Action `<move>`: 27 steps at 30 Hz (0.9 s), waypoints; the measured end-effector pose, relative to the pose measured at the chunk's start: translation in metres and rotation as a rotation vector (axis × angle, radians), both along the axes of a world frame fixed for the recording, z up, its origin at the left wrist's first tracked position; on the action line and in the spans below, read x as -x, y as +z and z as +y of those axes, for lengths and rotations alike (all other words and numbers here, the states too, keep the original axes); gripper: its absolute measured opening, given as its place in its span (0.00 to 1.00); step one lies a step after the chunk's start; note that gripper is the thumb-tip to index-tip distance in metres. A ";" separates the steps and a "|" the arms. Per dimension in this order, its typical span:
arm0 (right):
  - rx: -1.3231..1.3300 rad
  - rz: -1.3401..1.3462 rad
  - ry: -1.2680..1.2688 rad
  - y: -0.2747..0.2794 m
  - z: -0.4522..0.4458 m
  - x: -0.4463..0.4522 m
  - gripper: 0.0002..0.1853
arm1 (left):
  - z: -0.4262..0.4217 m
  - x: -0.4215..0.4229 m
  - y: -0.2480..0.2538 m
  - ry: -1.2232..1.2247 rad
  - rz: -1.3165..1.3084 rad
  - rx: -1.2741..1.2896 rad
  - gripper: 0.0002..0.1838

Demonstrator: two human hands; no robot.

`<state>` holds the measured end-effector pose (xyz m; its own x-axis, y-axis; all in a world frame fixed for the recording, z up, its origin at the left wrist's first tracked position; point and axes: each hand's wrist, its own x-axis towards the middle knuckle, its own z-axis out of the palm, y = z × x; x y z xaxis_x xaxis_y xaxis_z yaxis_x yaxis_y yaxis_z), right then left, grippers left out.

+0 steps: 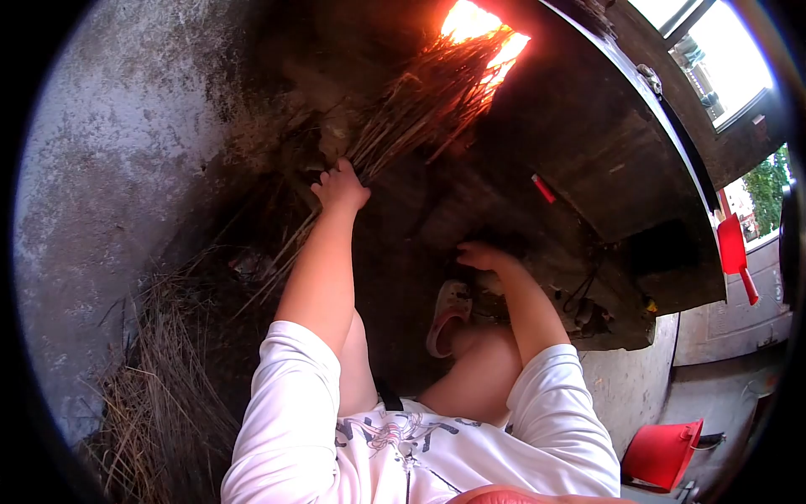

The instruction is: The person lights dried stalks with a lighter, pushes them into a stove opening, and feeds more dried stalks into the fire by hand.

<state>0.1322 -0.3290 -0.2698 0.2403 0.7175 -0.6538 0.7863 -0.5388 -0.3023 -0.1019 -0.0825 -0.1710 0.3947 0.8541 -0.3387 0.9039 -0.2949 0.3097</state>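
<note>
My left hand (342, 186) is closed on the lower end of a bundle of dry stalks (411, 113). The bundle slants up to the right, and its far end lies in the bright mouth of a fire (472, 23). Some loose stalks trail below the hand, beside my forearm. To the right, my right hand (480, 255) hovers in the shadow above my shoe (451, 315); its fingers reach out loosely and I see nothing in them.
A heap of dry stalks (168, 395) lies at the lower left by the stained wall (109, 168). The dark stove side (604, 143) rises on the right, with a small red object (543, 189) on it. A red dustpan (732, 245) and red bucket (662, 454) are farther right.
</note>
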 end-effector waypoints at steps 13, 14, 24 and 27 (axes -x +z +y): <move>0.008 -0.065 0.077 -0.012 0.005 0.000 0.30 | 0.001 0.003 0.003 -0.007 -0.023 0.046 0.48; 0.009 -0.065 0.077 -0.013 0.005 0.000 0.30 | 0.002 0.003 0.002 -0.025 -0.013 0.053 0.50; -0.008 -0.055 0.039 -0.010 0.003 0.001 0.29 | 0.000 0.003 0.000 0.008 -0.048 0.029 0.46; -0.017 -0.067 0.042 -0.011 0.002 -0.001 0.29 | 0.000 0.003 0.000 0.012 -0.048 0.024 0.46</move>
<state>0.1334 -0.3265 -0.2813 0.2525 0.7390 -0.6247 0.8271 -0.4999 -0.2571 -0.1044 -0.0829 -0.1713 0.4007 0.8509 -0.3396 0.8913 -0.2762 0.3595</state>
